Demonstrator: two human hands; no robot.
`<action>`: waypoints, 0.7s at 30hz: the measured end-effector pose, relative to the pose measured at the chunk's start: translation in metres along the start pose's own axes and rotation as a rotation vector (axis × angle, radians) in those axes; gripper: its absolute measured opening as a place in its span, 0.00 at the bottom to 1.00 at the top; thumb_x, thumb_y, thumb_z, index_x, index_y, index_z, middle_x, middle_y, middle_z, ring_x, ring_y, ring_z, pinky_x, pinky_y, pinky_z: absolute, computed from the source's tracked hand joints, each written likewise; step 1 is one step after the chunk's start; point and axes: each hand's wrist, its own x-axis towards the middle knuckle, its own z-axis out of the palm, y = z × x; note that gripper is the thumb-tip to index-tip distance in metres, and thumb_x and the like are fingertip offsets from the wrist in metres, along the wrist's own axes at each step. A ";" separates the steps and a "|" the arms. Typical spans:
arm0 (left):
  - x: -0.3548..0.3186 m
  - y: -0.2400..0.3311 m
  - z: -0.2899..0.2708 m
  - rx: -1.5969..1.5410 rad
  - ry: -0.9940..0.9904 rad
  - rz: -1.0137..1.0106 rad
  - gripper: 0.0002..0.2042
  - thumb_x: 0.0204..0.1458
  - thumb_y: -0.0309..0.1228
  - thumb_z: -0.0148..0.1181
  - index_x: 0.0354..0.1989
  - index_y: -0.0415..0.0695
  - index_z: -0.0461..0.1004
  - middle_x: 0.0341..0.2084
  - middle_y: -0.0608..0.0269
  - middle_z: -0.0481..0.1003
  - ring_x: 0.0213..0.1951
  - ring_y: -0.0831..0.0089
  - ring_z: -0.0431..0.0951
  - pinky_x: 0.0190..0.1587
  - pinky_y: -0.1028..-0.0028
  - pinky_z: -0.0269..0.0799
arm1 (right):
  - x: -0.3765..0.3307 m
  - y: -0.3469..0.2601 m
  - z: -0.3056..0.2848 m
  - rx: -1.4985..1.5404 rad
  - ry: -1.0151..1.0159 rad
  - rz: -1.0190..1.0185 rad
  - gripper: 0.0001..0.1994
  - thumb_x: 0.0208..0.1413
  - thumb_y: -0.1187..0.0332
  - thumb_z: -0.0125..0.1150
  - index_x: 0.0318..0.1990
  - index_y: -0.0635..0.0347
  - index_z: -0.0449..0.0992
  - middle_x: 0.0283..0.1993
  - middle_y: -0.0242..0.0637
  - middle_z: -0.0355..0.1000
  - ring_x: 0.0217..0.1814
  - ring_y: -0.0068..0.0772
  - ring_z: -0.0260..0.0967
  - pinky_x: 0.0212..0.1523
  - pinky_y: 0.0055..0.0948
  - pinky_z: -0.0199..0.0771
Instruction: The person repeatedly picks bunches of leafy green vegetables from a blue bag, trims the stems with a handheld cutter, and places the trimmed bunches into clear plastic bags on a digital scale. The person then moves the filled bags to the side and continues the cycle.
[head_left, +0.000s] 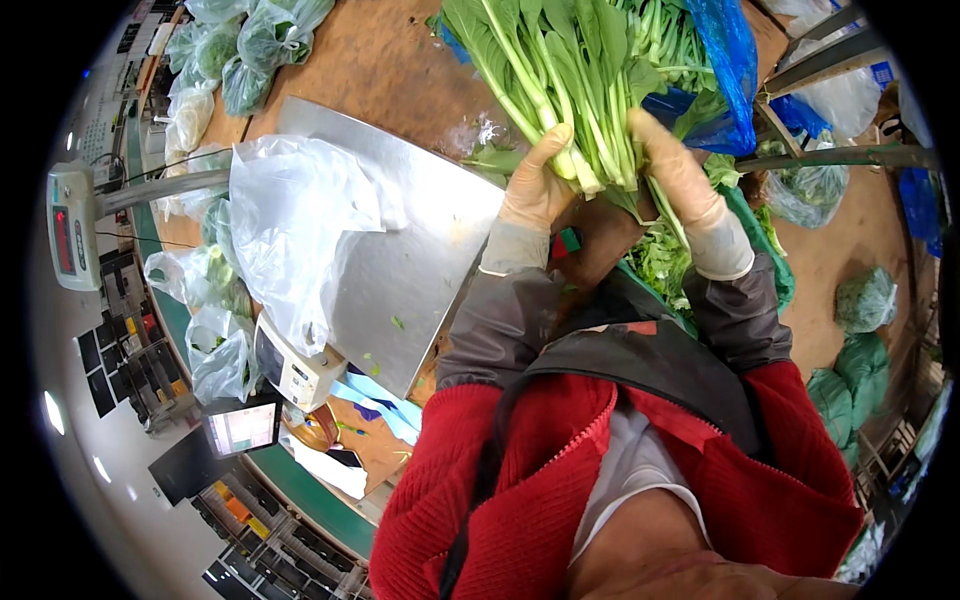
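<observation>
A bunch of long-stemmed leafy greens [565, 75] is held up in front of me at the table's far side, its pale cut ends toward me. My left hand [540, 185], in a thin whitish glove, is closed round the stem ends with its thumb on top. My right hand [685, 185], gloved the same way, grips the bunch's right side, with fingers partly hidden. A loose stalk [668, 215] hangs beside its palm. More greens [675, 45] lie behind in a blue plastic bag [732, 75]. Under my hands, leafy trimmings [662, 262] sit in a green bag [783, 275].
Left of me is a scale's metal plate [430, 215] with clear plastic bags [295, 220] on it. The scale's display [75, 228] stands on a pole. Bagged vegetables [250, 85] line the left edge. A label printer [295, 370] and screen [240, 430] stand nearby. Metal bars [850, 157] cross at right.
</observation>
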 end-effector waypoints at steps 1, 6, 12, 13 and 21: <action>-0.001 0.001 -0.004 -0.070 -0.026 -0.005 0.29 0.49 0.31 0.58 0.59 0.38 0.56 0.50 0.53 0.68 0.51 0.61 0.70 0.55 0.60 0.66 | -0.004 -0.001 0.002 -0.015 0.057 -0.031 0.29 0.59 0.54 0.51 0.61 0.66 0.58 0.56 0.38 0.63 0.57 0.26 0.60 0.56 0.24 0.60; -0.008 -0.007 -0.009 -0.123 -0.020 0.055 0.28 0.49 0.30 0.58 0.58 0.38 0.57 0.49 0.52 0.68 0.50 0.60 0.71 0.54 0.61 0.68 | -0.014 -0.001 0.020 -0.092 0.251 -0.178 0.24 0.59 0.62 0.53 0.57 0.69 0.62 0.52 0.38 0.67 0.51 0.24 0.66 0.51 0.21 0.67; -0.016 -0.017 -0.022 -0.319 -0.054 0.142 0.29 0.47 0.34 0.60 0.56 0.38 0.59 0.49 0.51 0.68 0.51 0.57 0.70 0.54 0.58 0.67 | -0.028 -0.017 0.021 -0.029 0.275 -0.032 0.16 0.55 0.67 0.58 0.48 0.67 0.70 0.41 0.34 0.72 0.41 0.23 0.70 0.43 0.22 0.69; -0.016 -0.020 -0.027 -0.350 -0.051 0.128 0.29 0.46 0.34 0.61 0.57 0.39 0.59 0.50 0.52 0.68 0.52 0.56 0.69 0.55 0.57 0.66 | -0.029 -0.017 0.023 -0.037 0.304 -0.052 0.15 0.53 0.67 0.60 0.45 0.66 0.71 0.38 0.34 0.73 0.39 0.22 0.70 0.41 0.20 0.69; -0.014 -0.050 -0.032 -0.039 -0.013 0.162 0.43 0.40 0.60 0.59 0.62 0.46 0.56 0.56 0.56 0.63 0.56 0.58 0.65 0.56 0.56 0.63 | -0.034 0.002 0.050 0.152 0.569 -0.406 0.09 0.59 0.72 0.49 0.45 0.64 0.66 0.35 0.35 0.71 0.32 0.19 0.67 0.38 0.17 0.69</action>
